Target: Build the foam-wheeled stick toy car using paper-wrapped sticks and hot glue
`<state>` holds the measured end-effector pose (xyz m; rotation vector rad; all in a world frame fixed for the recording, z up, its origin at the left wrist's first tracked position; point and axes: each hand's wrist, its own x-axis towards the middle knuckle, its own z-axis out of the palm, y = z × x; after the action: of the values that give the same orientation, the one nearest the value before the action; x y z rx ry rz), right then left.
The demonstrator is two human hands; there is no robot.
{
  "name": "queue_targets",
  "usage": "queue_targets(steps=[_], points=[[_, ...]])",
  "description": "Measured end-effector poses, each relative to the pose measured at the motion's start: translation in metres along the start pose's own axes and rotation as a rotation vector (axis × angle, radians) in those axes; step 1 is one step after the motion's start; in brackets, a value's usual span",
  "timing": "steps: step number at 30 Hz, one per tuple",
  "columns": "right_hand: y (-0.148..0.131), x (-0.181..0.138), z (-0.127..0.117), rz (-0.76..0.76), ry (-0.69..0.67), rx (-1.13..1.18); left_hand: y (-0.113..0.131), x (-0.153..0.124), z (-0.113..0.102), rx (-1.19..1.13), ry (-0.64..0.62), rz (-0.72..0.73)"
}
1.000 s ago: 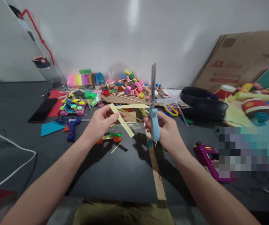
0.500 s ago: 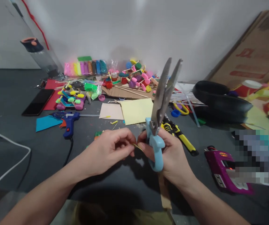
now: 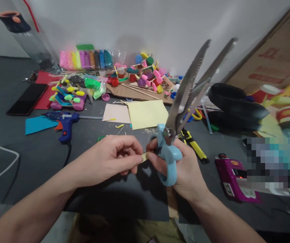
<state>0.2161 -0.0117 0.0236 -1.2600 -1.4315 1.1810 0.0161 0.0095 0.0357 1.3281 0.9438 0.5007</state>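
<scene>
Between my two hands is a small pale yellow strip of paper (image 3: 144, 157). My left hand (image 3: 117, 157) pinches one end of it between thumb and finger. The thumb of my right hand (image 3: 182, 168) meets its other end, while the same hand carries light-blue-handled scissors (image 3: 170, 155). Their serrated blades stand apart and point up and away from me. Behind the hands, a pale yellow sheet (image 3: 148, 114) lies over the edge of a pinkish sheet (image 3: 116, 113). A small yellow piece (image 3: 120, 126) is on the table in front of them.
At left lie a blue glue gun (image 3: 67, 126), a phone (image 3: 27, 99) and a toy model (image 3: 69, 98). Packs of coloured clay (image 3: 86, 60) stand along the wall. On the right are a yellow-black cutter (image 3: 195, 148), a purple device (image 3: 231, 177) and a black curved object (image 3: 236, 104).
The scissors have tilted to the right and their blades stand wider apart. The yellow strip now shows its flat side between my hands. The whole view has shifted slightly.
</scene>
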Motion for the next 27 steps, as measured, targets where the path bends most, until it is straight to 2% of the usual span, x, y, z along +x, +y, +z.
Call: queue_targets(steps=[3, 5, 6, 9, 11, 14, 18, 22, 27], points=[[0.003, 0.001, -0.001, 0.013, 0.108, 0.030, -0.001, 0.001, -0.008, -0.362, 0.082, 0.083], [0.005, 0.003, -0.003, 0.037, 0.216, 0.149, -0.004, 0.004, -0.010, -0.522, 0.145, 0.149], [0.006, 0.004, -0.004, 0.046, 0.265, 0.223, -0.005, 0.005, -0.008, -0.549, 0.130, 0.153], [0.007, 0.005, -0.004, 0.045, 0.344, 0.391, -0.009, 0.008, 0.006, -0.429, -0.051, 0.038], [0.007, 0.002, -0.002, 0.046, 0.336, 0.398, -0.011, 0.008, 0.020, -0.346, -0.007, 0.027], [0.005, -0.005, 0.003, 0.044, 0.291, 0.272, -0.015, 0.007, 0.036, -0.239, 0.176, 0.125], [0.004, -0.010, 0.012, 0.030, 0.231, 0.226, -0.019, 0.004, 0.040, -0.151, 0.380, 0.238], [0.006, -0.010, 0.016, 0.032, 0.207, 0.260, -0.017, 0.004, 0.037, -0.168, 0.423, 0.257], [0.004, -0.012, 0.018, 0.006, 0.160, 0.241, -0.013, 0.006, 0.039, -0.297, 0.391, 0.242]])
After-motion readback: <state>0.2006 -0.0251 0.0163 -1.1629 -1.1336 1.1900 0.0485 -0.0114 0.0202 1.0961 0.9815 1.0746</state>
